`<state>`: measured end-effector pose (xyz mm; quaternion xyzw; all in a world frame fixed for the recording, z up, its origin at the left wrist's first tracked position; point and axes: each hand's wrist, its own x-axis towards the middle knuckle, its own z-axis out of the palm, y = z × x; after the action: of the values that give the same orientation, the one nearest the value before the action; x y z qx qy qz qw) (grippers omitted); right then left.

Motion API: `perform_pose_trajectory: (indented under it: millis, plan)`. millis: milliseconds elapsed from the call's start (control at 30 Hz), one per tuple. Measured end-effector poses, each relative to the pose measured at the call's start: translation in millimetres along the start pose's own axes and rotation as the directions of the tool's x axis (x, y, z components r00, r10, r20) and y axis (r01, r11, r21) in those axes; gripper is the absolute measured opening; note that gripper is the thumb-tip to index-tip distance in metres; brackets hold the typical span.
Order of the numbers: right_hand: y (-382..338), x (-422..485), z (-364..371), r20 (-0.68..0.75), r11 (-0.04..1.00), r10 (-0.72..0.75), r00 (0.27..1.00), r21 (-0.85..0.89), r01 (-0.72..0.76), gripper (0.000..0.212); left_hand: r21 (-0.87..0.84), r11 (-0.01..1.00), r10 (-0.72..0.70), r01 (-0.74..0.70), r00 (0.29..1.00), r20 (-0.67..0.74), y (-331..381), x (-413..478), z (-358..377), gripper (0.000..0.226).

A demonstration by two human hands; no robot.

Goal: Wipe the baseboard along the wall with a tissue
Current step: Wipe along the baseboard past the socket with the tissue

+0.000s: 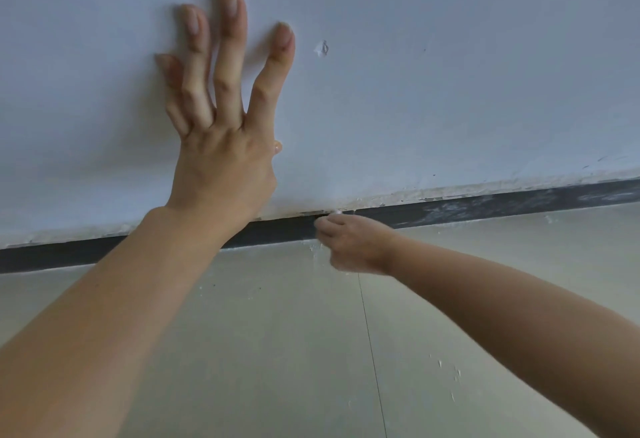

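A dark grey baseboard (485, 207) runs along the foot of the white wall (450, 74), slanting up to the right, with pale smears on its right stretch. My left hand (221, 132) lies flat on the wall above the baseboard, fingers spread and straight. My right hand (349, 243) is curled against the baseboard, blurred. Only a small white bit of the tissue (336, 211) shows above its fingers; the rest is hidden in the hand.
The floor (277, 351) is pale tile with a thin joint line running toward me and white flecks scattered near the wall. Rough white plaster lines the baseboard's top edge (433, 191). A small chipped mark (322, 48) sits on the wall.
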<state>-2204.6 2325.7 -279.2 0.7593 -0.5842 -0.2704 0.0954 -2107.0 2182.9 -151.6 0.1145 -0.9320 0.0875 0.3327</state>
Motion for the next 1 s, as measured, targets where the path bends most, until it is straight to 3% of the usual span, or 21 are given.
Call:
perform_pose_trajectory:
  millis: [133, 233, 367, 533, 633, 767, 867, 933, 1000]
  plan:
    - [-4.7, -49.3, 24.1, 0.217, 0.986, 0.136, 0.967, 0.063, -0.153, 0.038, 0.083, 0.996, -0.022, 0.024, 1.000, -0.016, 5.1, 2.5, 2.3, 0.106]
    - [-16.3, -62.0, 23.0, 0.260, 0.978, 0.158, 0.953, 0.089, -0.186, 0.028, 0.101, 0.994, -0.050, 0.050, 0.999, 0.000, 18.3, 3.6, 0.2, 0.102]
    - [-32.5, -37.7, 21.3, 0.064, 0.981, 0.122, 0.990, 0.147, -0.130, 0.019, 0.031, 0.999, 0.017, -0.019, 0.998, 0.060, 49.2, 8.4, 11.9, 0.101]
    - [-21.3, -17.1, 41.7, -0.071, 0.996, 0.094, 0.993, 0.013, -0.093, 0.016, 0.156, 0.987, 0.017, -0.025, 0.998, 0.054, 56.9, 9.6, 27.0, 0.118]
    - [-12.5, -37.3, 57.6, -0.007, 0.998, 0.063, 0.998, -0.020, -0.063, 0.018, 0.165, 0.985, 0.036, -0.043, 0.998, 0.050, 50.2, 7.6, 26.3, 0.118]
    - [0.2, -76.3, 77.5, 0.070, 0.990, 0.142, 0.987, -0.001, -0.142, 0.015, 0.169, 0.985, 0.028, -0.034, 0.999, 0.042, 51.7, 6.4, 28.0, 0.119]
    - [4.2, -102.0, 78.2, 0.224, 0.973, 0.216, 0.950, 0.030, -0.228, 0.006, 0.173, 0.985, 0.007, -0.013, 0.999, 0.037, 53.6, 6.5, 28.8, 0.118]
    - [2.4, -113.8, 83.0, 0.403, 0.964, 0.241, 0.883, 0.006, -0.266, 0.021, 0.174, 0.985, 0.000, -0.006, 0.999, 0.034, 55.1, 7.4, 29.8, 0.116]
    - [4.2, -117.0, 75.0, 0.424, 0.956, 0.261, 0.867, 0.011, -0.293, 0.014, 0.178, 0.984, 0.000, -0.007, 0.999, 0.035, 56.5, 8.6, 31.5, 0.116]
